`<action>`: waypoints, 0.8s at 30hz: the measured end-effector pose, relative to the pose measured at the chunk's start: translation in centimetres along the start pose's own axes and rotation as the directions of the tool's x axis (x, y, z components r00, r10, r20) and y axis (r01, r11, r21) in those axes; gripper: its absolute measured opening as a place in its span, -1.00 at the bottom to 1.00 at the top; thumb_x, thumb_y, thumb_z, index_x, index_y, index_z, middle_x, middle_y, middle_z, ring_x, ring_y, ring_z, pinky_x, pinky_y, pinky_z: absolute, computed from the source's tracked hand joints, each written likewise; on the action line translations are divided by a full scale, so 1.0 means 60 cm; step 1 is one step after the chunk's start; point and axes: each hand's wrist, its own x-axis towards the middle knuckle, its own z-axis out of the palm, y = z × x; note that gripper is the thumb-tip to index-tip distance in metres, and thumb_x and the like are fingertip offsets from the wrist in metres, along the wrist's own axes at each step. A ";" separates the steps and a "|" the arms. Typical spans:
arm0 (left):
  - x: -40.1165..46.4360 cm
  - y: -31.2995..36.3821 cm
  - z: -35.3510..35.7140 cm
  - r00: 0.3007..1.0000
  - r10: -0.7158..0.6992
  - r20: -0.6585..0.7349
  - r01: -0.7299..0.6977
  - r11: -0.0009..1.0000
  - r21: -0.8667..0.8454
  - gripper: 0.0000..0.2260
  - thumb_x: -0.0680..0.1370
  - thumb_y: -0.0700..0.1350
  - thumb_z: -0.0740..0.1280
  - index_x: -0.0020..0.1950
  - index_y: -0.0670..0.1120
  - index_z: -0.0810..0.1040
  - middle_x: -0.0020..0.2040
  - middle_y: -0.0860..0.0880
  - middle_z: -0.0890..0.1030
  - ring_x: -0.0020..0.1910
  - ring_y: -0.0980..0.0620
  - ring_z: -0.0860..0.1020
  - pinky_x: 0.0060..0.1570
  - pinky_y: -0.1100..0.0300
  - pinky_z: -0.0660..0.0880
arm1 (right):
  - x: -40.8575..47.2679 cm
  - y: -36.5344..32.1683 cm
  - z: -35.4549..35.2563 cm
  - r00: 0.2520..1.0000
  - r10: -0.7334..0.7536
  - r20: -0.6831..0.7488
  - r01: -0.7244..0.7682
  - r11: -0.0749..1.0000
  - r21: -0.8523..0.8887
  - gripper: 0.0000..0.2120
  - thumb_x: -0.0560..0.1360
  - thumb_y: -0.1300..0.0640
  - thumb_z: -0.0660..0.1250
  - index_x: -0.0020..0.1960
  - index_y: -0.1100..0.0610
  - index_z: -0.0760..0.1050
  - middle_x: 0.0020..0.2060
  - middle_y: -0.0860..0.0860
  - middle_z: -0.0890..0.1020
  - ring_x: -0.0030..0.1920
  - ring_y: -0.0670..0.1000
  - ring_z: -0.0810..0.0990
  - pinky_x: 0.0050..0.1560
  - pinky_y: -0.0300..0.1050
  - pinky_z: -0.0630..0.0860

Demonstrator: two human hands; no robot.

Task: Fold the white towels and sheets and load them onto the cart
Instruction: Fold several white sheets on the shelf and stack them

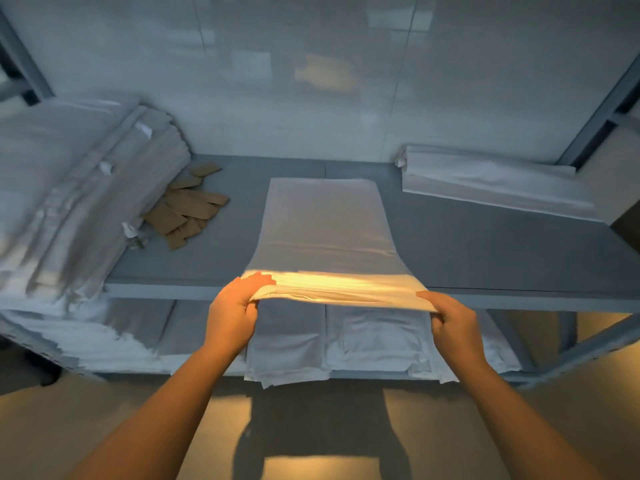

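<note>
Both gripping near edge of folded sheet (325, 230) at frame centre on cart shelf (485, 244): left hand (235, 310) pinching left corner, right hand (450, 323) curled round right corner.

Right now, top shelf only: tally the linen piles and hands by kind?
Tall stack of folded linen: 1
Folded sheet being held: 1
Folded linen at far right: 1
Hands, left hand, right hand: 2
Total: 5

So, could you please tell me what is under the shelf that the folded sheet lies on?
Under the shelf, a lower level holds folded white linens side by side. The folded sheet and both hands hide part of them.
</note>
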 end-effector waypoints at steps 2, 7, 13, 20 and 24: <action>-0.021 0.033 -0.007 0.997 -0.030 -0.065 0.029 1.000 -0.005 -0.60 0.51 -0.42 0.21 0.14 -0.02 0.65 0.04 -0.04 0.66 0.01 -0.15 0.57 0.06 -0.09 0.51 | -0.008 -0.003 -0.025 0.998 -0.038 -0.042 0.039 0.999 0.032 -0.65 0.50 0.44 0.21 0.15 0.17 0.61 0.10 0.08 0.64 0.09 0.12 0.59 0.14 0.00 0.53; -0.076 0.101 -0.016 0.977 -0.040 -0.211 0.041 0.999 -0.001 -0.64 0.50 -0.34 0.21 0.03 0.04 0.66 -0.07 0.11 0.65 -0.13 0.06 0.53 -0.28 0.25 0.40 | -0.035 -0.014 -0.078 0.982 -0.088 -0.168 0.107 0.989 0.106 -0.71 0.52 0.40 0.24 0.10 0.15 0.62 -0.02 0.05 0.65 -0.07 -0.01 0.53 -0.03 -0.08 0.53; -0.080 0.152 -0.044 0.943 -0.029 -0.331 0.013 0.999 -0.051 -0.64 0.43 -0.22 0.15 0.05 0.03 0.66 0.00 0.06 0.65 -0.05 0.05 0.53 -0.21 0.18 0.42 | -0.028 -0.048 -0.124 0.941 -0.111 -0.319 0.186 0.958 0.217 -0.68 0.44 0.43 0.26 0.00 0.11 0.65 -0.15 -0.07 0.61 -0.14 -0.04 0.55 -0.13 -0.14 0.49; -0.006 0.165 -0.065 0.917 -0.061 -0.395 0.054 0.998 -0.028 -0.64 0.47 -0.30 0.21 0.00 0.12 0.64 -0.04 0.20 0.60 -0.04 0.07 0.50 -0.18 0.16 0.36 | 0.061 -0.096 -0.129 0.931 -0.080 -0.355 0.185 0.945 0.270 -0.70 0.37 0.43 0.25 -0.07 0.12 0.62 -0.20 0.01 0.62 -0.16 0.06 0.56 -0.15 -0.07 0.47; 0.057 0.152 -0.065 0.910 -0.059 -0.410 0.055 0.998 -0.022 -0.61 0.38 -0.26 0.14 -0.02 0.11 0.63 -0.10 0.25 0.53 -0.07 0.08 0.47 -0.15 0.14 0.36 | 0.126 -0.117 -0.113 0.923 -0.105 -0.370 0.208 0.946 0.251 -0.64 0.31 0.42 0.19 -0.10 0.07 0.62 -0.24 0.01 0.60 -0.22 -0.06 0.49 -0.22 -0.23 0.38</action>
